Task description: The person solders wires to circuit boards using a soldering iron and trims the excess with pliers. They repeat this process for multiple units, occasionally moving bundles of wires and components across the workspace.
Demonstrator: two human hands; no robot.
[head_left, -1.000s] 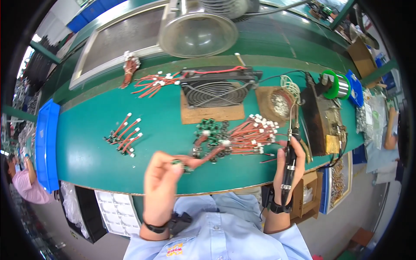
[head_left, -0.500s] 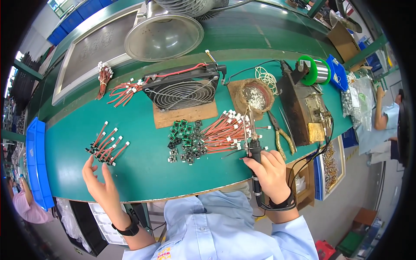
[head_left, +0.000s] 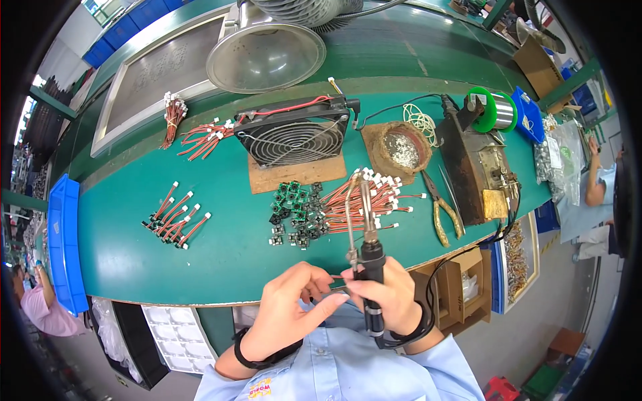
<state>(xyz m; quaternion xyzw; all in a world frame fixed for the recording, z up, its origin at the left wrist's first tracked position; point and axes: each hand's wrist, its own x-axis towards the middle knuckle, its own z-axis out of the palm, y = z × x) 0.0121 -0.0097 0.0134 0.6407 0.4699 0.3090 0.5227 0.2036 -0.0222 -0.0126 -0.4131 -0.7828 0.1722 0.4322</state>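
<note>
My right hand (head_left: 391, 294) is closed around the black handle of a soldering iron (head_left: 373, 264), its metal tip and thin feed tube pointing away from me. Close beside it, at the table's front edge, my left hand (head_left: 287, 304) has curled fingers and an extended thumb. A short red wire (head_left: 338, 277) spans from the left fingertips to the right thumb; its ends are hidden. Beyond the iron lie red-brown cables with white connectors (head_left: 384, 194) and a cluster of small green and black circuit boards (head_left: 293, 204). Boards with cables attached (head_left: 175, 224) lie on the left.
A black fan (head_left: 294, 140) stands behind the boards. To the right are a round solder-waste dish (head_left: 404, 150), pliers (head_left: 441, 214), a metal soldering unit (head_left: 471, 164) and a green solder spool (head_left: 493, 110). A blue tray (head_left: 65, 244) borders the left end. A fume hood (head_left: 267, 59) hangs behind.
My left hand has left the cabled boards and come right, to the front of my body. My right hand has drawn the iron nearer and leftward, so both hands now meet.
</note>
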